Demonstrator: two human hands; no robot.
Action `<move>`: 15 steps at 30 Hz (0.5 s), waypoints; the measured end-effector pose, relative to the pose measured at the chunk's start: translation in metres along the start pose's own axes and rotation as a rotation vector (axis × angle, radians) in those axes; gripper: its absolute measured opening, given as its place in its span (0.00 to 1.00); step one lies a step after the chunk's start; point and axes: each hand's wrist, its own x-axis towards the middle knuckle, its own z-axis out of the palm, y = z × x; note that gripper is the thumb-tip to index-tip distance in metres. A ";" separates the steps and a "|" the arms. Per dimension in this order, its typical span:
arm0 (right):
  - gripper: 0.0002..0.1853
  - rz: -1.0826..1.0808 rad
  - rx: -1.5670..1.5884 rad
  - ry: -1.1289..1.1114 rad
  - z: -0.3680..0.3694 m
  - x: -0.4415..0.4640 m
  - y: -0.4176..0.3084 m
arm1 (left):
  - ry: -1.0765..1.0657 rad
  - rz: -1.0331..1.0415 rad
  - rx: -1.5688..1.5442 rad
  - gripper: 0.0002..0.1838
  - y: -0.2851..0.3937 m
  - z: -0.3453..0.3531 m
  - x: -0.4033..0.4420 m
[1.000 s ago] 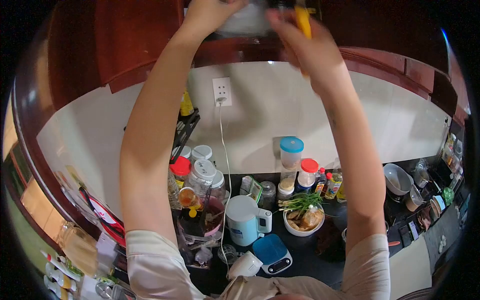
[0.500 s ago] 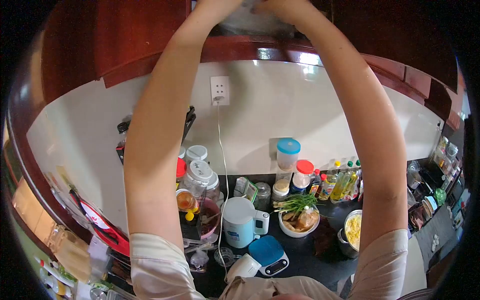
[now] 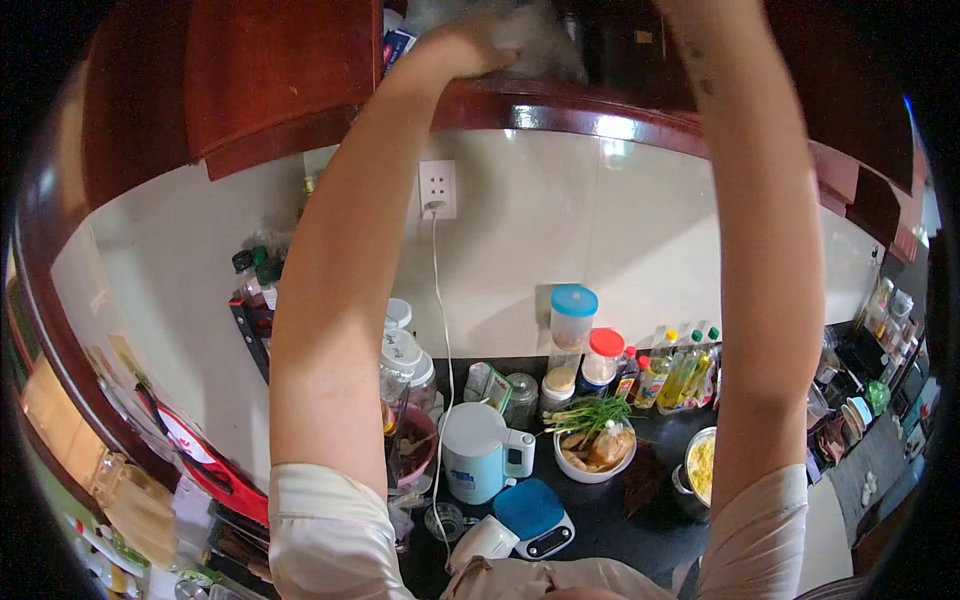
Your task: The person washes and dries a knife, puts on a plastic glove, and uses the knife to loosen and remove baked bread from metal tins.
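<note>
Both arms reach up to an open dark-red wall cabinet (image 3: pixel 620 112). My left hand (image 3: pixel 468 48) is inside it, near the top edge, its fingers closed on a cloudy, see-through plastic bag (image 3: pixel 548 45). Part of the bag is blurred, and what it contains cannot be made out. A blue and white package (image 3: pixel 397 45) stands just left of that hand. My right forearm (image 3: pixel 765 220) rises past the cabinet's edge on the right; the hand itself is cut off by the top of the view.
Below, the dark counter (image 3: pixel 600 510) holds a light-blue kettle (image 3: pixel 474 455), a kitchen scale (image 3: pixel 540 520), a bowl with scallions (image 3: pixel 595 470), a pot of yellow food (image 3: pixel 700 470), oil bottles (image 3: pixel 690 375) and lidded jars (image 3: pixel 575 310). A white cord (image 3: pixel 440 300) hangs from the wall socket (image 3: pixel 437 188).
My right hand has left the bag and moved up and right, out of view. My left hand stays at the bag, slightly lower and further right. More of the cabinet's inside shows.
</note>
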 end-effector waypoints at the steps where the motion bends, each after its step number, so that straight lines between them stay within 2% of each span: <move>1: 0.07 0.060 -0.081 -0.028 -0.007 -0.005 -0.029 | 0.029 -0.020 -0.005 0.35 0.008 -0.002 -0.005; 2: 0.07 0.118 -0.163 -0.061 -0.013 -0.009 -0.059 | 0.002 -0.035 -0.035 0.38 0.006 0.001 -0.002; 6: 0.18 -0.171 0.108 -0.594 -0.076 0.033 -0.038 | 0.136 0.067 -0.068 0.35 0.026 -0.019 -0.018; 9: 0.20 -0.215 0.198 -0.796 -0.093 0.031 -0.052 | 0.253 0.020 0.019 0.27 0.073 -0.078 -0.051; 11: 0.21 -0.205 0.114 -0.805 -0.106 0.008 -0.065 | 0.333 -0.030 0.079 0.23 0.098 -0.113 -0.073; 12: 0.21 -0.196 0.058 -0.794 -0.114 -0.004 -0.070 | 0.401 -0.019 -0.059 0.17 0.106 -0.120 -0.079; 13: 0.21 -0.187 -0.002 -0.780 -0.123 -0.017 -0.076 | 0.564 0.054 -0.079 0.16 0.115 -0.126 -0.079; 15: 0.22 -0.165 -0.145 -0.722 -0.140 -0.040 -0.085 | 0.497 0.035 -0.653 0.17 0.150 -0.145 -0.074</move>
